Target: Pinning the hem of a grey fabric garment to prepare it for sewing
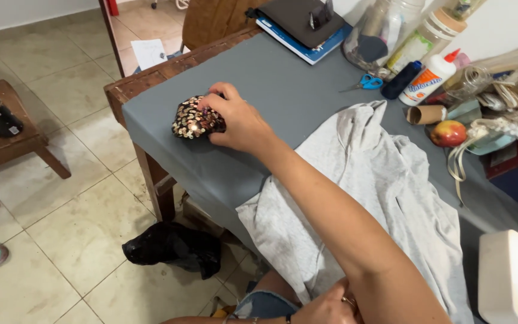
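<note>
My right hand (238,123) reaches out across the grey-covered table (283,90) and grips a small dark pouch (193,120) covered in gold sequins, which rests near the table's left edge. My fingers curl over its top and right side. My left hand (330,307), wearing a ring, sits low by my lap at the bottom of the view, under my right forearm and beside the hanging edge of a light grey garment (385,180). Only part of that hand shows, so its grip is unclear.
At the table's far side lie blue scissors (367,81), a white glue bottle (430,79), a dark thread spool (401,80), a cardboard tube (425,114), an apple (448,133), jars and a notebook stack (304,24). A black bag (172,246) lies on the tiled floor. A wooden stool (13,135) stands left.
</note>
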